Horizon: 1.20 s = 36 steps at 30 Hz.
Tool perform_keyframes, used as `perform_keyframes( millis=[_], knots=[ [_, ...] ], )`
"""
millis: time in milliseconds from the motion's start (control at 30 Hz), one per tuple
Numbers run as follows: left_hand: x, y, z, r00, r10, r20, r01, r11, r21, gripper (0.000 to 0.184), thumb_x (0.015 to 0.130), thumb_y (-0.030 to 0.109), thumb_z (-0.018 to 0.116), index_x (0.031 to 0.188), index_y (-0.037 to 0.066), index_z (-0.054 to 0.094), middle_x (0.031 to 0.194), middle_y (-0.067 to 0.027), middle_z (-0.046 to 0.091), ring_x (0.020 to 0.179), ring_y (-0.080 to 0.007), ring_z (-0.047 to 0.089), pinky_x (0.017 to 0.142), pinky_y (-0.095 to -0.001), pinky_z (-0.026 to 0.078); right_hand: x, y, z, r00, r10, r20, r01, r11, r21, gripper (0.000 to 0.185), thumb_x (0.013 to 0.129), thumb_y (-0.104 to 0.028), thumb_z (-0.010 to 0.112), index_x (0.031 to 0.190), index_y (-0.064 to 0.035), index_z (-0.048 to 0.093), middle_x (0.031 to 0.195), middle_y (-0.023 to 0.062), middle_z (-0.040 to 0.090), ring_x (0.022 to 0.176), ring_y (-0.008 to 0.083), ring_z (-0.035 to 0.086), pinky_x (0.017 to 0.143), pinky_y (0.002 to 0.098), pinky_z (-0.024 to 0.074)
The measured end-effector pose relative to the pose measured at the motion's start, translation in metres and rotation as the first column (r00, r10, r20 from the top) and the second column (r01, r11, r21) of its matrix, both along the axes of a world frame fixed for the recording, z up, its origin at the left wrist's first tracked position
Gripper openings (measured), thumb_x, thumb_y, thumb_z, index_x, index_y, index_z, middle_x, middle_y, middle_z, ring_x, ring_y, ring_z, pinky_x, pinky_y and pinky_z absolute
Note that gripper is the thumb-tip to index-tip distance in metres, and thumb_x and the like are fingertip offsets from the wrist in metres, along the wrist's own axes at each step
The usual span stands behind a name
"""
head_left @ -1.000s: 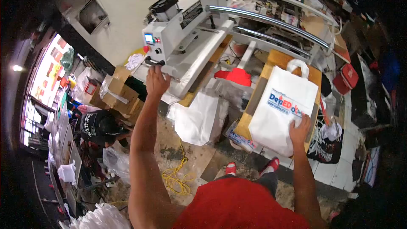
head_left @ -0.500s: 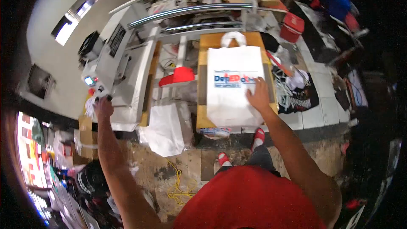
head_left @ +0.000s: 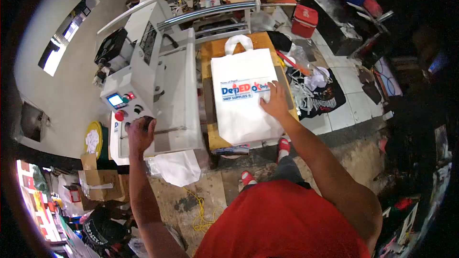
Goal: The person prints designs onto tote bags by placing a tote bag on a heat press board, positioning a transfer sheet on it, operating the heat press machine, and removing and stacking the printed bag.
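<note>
White fabric tote bag [head_left: 241, 122] lies flat on a grey pad over a yellow-brown wooden board [head_left: 210, 50], just right of the press, beneath the person's right hand [head_left: 276, 101]. That hand is open, fingers spread and tips resting on the bag's right side, over the end of the print; it grips nothing. The left hand [head_left: 140, 134] is curled round a black handle [head_left: 149, 123] at the front of a white metal heat press [head_left: 141, 76].

The bag is smooth and plain, a little creased toward the bottom. Its print reads "DepED" in blue and red, with "SBFP SUPPLIES" in blue below and a thin line of small text above; the fingers hide part of the right end. One white handle loop [head_left: 239, 39] stands out at the top.

Around the handle, the press bears one lit screen [head_left: 115, 100] and one round red button [head_left: 119, 115]. Two chrome bars run behind the board. Farther out are one red plastic box [head_left: 304, 21], one black bag lettered "VANGUARD" [head_left: 325, 100], two red slippers on the person's feet and one tangled yellow cord [head_left: 201, 212] on the floor.
</note>
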<state>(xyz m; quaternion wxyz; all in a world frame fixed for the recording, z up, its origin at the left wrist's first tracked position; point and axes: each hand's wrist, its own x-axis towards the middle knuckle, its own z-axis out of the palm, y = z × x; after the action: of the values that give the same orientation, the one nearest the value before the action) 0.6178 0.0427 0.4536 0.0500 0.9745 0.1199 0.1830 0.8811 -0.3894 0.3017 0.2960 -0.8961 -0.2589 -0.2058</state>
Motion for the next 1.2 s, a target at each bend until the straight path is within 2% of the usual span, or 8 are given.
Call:
perform_keyframes(
  millis=[67, 100, 367, 533, 700, 900, 1100, 1200],
  knots=[
    [0.007, -0.033, -0.001, 0.976, -0.134, 0.171, 0.142, 0.989, -0.040, 0.018, 0.087, 0.027, 0.064, 0.091, 0.010, 0.065, 0.079, -0.0078, 0.063, 0.081, -0.0311, 0.059, 0.077, -0.0441, 0.039, 0.001, -0.002, 0.000, 1.000, -0.007, -0.011, 0.007, 1.000, 0.002, 0.071, 0.071, -0.024, 0.075, 0.130, 0.0024, 0.044, 0.133, 0.0229, 0.041, 0.123, 0.0417, 0.040, 0.106, 0.0491, 0.0355],
    [0.013, -0.053, 0.008, 0.991, -0.122, 0.063, 0.126, 0.990, -0.069, 0.016, 0.086, 0.024, 0.065, 0.089, 0.008, 0.065, 0.082, -0.0100, 0.064, 0.082, -0.0318, 0.060, 0.076, -0.0449, 0.039, 0.001, -0.002, 0.000, 0.999, -0.011, -0.042, 0.012, 1.000, 0.009, 0.072, 0.072, -0.024, 0.075, 0.131, 0.0019, 0.043, 0.133, 0.0226, 0.041, 0.123, 0.0413, 0.040, 0.106, 0.0491, 0.0352],
    [0.058, -0.166, 0.006, 0.935, -0.287, 0.206, 0.305, 0.951, -0.058, 0.017, 0.082, 0.021, 0.070, 0.090, 0.007, 0.063, 0.089, -0.0099, 0.063, 0.086, -0.0306, 0.058, 0.074, -0.0427, 0.041, -0.005, -0.021, 0.047, 0.994, -0.110, -0.023, 0.112, 0.972, 0.205, 0.056, 0.075, -0.020, 0.074, 0.122, -0.0013, 0.050, 0.126, 0.0194, 0.049, 0.120, 0.0375, 0.045, 0.103, 0.0457, 0.0380],
    [0.065, -0.208, 0.003, 0.889, -0.322, 0.326, 0.384, 0.912, -0.145, 0.025, 0.078, 0.008, 0.070, 0.103, 0.006, 0.065, 0.100, -0.0119, 0.060, 0.095, -0.0319, 0.057, 0.084, -0.0428, 0.046, -0.098, 0.009, 0.131, 0.889, 0.457, -0.015, -0.420, 0.829, 0.369, 0.035, 0.082, -0.007, 0.068, 0.115, -0.0031, 0.057, 0.109, 0.0179, 0.054, 0.102, 0.0338, 0.056, 0.090, 0.0407, 0.0474],
    [0.027, -0.213, -0.003, 0.879, -0.234, 0.415, 0.332, 0.926, -0.181, 0.029, 0.079, -0.002, 0.064, 0.107, 0.007, 0.066, 0.110, -0.0158, 0.057, 0.106, -0.0340, 0.055, 0.091, -0.0424, 0.047, -0.118, 0.027, 0.148, 0.865, 0.487, -0.118, -0.405, 0.819, 0.406, 0.032, 0.082, -0.009, 0.070, 0.113, -0.0041, 0.060, 0.100, 0.0147, 0.050, 0.094, 0.0309, 0.057, 0.082, 0.0379, 0.0498],
    [-0.030, -0.190, -0.044, 0.913, -0.036, 0.407, 0.169, 0.940, -0.296, 0.024, 0.077, -0.005, 0.059, 0.098, 0.006, 0.065, 0.105, -0.0149, 0.057, 0.100, -0.0333, 0.055, 0.083, -0.0413, 0.046, -0.099, -0.005, 0.140, 0.948, 0.287, -0.137, -0.233, 0.920, 0.315, 0.023, 0.080, -0.008, 0.072, 0.101, -0.0030, 0.064, 0.098, 0.0141, 0.048, 0.088, 0.0303, 0.056, 0.076, 0.0388, 0.0491],
    [-0.086, -0.132, -0.093, 0.841, 0.255, 0.477, -0.050, 0.915, -0.401, 0.016, 0.079, -0.005, 0.058, 0.092, 0.003, 0.064, 0.099, -0.0161, 0.059, 0.096, -0.0338, 0.057, 0.083, -0.0406, 0.047, -0.094, -0.018, 0.146, 0.968, 0.213, -0.135, -0.185, 0.964, 0.191, 0.021, 0.080, -0.004, 0.071, 0.100, -0.0043, 0.063, 0.099, 0.0142, 0.050, 0.084, 0.0277, 0.058, 0.069, 0.0347, 0.0505],
    [-0.114, -0.084, -0.124, 0.780, 0.522, 0.345, -0.284, 0.787, -0.548, 0.011, 0.084, 0.001, 0.059, 0.094, 0.001, 0.064, 0.097, -0.0174, 0.059, 0.093, -0.0326, 0.060, 0.079, -0.0386, 0.050, -0.093, -0.015, 0.144, 0.968, 0.210, -0.135, -0.180, 0.962, 0.207, 0.018, 0.081, -0.004, 0.071, 0.097, -0.0016, 0.064, 0.099, 0.0118, 0.049, 0.079, 0.0219, 0.057, 0.070, 0.0310, 0.0491]
  ],
)
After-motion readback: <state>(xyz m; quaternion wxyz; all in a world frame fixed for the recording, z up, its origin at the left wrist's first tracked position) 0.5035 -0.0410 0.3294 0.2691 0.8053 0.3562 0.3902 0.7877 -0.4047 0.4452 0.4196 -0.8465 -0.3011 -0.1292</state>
